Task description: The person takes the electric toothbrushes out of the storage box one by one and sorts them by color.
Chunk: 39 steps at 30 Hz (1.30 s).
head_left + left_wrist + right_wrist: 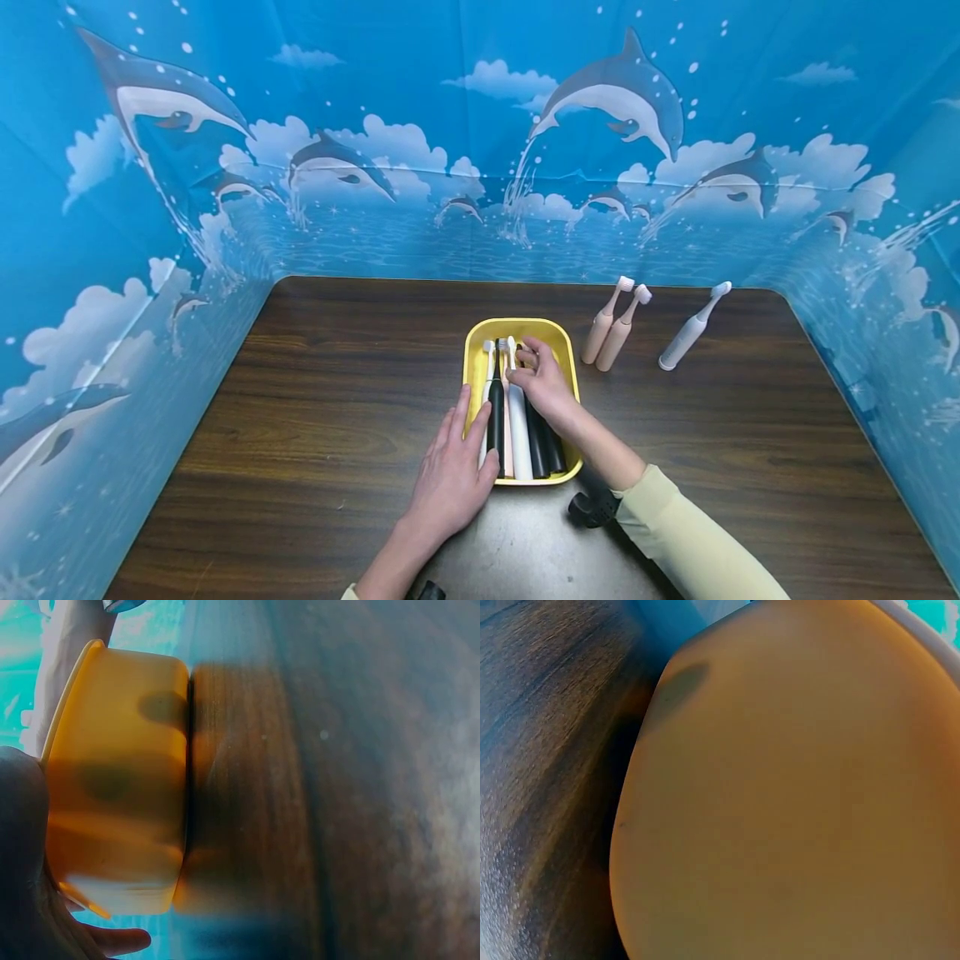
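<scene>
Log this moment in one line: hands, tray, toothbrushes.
left hand: on left side of yellow tray | right hand: over toothbrushes inside tray, grip unclear | right of tray: two pink toothbrushes, one whitish toothbrush

A dark wood-grained table (360,375) carries a yellow tray (517,327), two pink toothbrushes (615,342) and a white toothbrush (683,342).
</scene>
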Tool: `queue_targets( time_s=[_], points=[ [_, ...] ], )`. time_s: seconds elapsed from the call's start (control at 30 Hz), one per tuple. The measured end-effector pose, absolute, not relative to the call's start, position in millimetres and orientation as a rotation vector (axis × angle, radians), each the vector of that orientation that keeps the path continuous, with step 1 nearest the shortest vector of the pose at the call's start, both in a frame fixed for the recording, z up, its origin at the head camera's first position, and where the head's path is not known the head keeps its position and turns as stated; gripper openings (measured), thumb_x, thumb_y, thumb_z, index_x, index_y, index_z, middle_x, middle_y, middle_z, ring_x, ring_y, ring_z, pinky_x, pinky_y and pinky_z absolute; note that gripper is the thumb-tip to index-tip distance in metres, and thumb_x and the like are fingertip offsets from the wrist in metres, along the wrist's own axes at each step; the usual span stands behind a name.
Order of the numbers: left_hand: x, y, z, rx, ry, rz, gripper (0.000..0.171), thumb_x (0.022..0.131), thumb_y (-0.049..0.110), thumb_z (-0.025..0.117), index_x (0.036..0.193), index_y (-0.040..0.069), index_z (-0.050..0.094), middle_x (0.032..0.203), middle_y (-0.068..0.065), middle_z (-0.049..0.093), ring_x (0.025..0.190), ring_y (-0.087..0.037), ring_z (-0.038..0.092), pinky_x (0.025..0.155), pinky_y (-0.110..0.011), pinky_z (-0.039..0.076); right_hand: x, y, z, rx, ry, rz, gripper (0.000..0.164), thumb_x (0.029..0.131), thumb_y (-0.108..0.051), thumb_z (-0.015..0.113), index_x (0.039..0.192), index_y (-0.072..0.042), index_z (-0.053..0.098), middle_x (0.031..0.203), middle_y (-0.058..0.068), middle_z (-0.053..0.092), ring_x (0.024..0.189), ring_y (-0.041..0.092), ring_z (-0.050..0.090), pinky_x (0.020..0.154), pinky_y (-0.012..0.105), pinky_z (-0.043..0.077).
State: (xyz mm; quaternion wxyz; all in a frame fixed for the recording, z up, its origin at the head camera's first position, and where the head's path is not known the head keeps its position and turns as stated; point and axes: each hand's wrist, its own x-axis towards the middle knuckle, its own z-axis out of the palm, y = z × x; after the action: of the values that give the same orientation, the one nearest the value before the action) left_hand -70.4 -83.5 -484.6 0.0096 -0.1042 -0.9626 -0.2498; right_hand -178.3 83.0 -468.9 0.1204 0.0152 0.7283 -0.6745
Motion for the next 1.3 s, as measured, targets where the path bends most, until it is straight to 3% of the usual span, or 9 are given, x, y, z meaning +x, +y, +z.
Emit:
queue_targets(
  time_s=[0.23,0.37,0.53,0.97,1.3],
  points=[
    [-70,-84,-485,-0.329,-3.000,-0.781,0.061,0.097,0.033,0.058,0.154,0.016,0.048,0.172,-0.007,0.012,0.143,-0.045,0.037,0.100,-0.066,0.044,-176,84,-466,0.077,2.093,-1.951,0.073,0.094,-0.008,0.065,0.156,-0.001,0.028,0.139,0.024,0.057,0.126,0.034,0.057,0.108,0.050,0.042],
    [-70,-84,-485,-0.334,-2.999,-0.776,0.061,0.097,0.033,0.058,0.154,0.015,0.048,0.171,-0.007,0.013,0.143,-0.045,0.038,0.099,-0.066,0.044,-171,85,-465,0.037,2.038,-1.977,0.062,0.097,-0.005,0.060,0.152,0.002,0.034,0.127,0.022,0.065,0.111,0.027,0.064,0.092,0.038,0.047],
    [-70,-84,-485,-0.320,-3.013,-0.778,0.061,0.097,0.034,0.058,0.154,0.016,0.048,0.172,-0.006,0.011,0.143,-0.045,0.037,0.099,-0.066,0.044,-167,87,-463,-0.014,2.001,-1.932,0.046,0.099,-0.005,0.058,0.143,0.002,0.047,0.119,0.018,0.069,0.098,0.020,0.067,0.073,0.027,0.044],
    [-71,-84,-484,-0.314,-3.015,-0.780,0.061,0.097,0.033,0.058,0.154,0.016,0.048,0.172,-0.007,0.012,0.143,-0.045,0.038,0.101,-0.065,0.043,-150,97,-453,-0.203,2.053,-1.765,0.040,0.099,-0.007,0.059,0.137,0.006,0.052,0.113,0.015,0.072,0.102,0.026,0.069,0.076,0.029,0.052],
    [-71,-83,-483,-0.303,-3.032,-0.782,0.061,0.097,0.034,0.057,0.154,0.017,0.048,0.172,-0.007,0.011,0.144,-0.045,0.037,0.102,-0.065,0.042,-144,102,-453,-0.260,2.020,-1.773,0.039,0.100,-0.006,0.058,0.136,0.008,0.051,0.115,0.018,0.070,0.104,0.026,0.068,0.088,0.037,0.056]
  ],
)
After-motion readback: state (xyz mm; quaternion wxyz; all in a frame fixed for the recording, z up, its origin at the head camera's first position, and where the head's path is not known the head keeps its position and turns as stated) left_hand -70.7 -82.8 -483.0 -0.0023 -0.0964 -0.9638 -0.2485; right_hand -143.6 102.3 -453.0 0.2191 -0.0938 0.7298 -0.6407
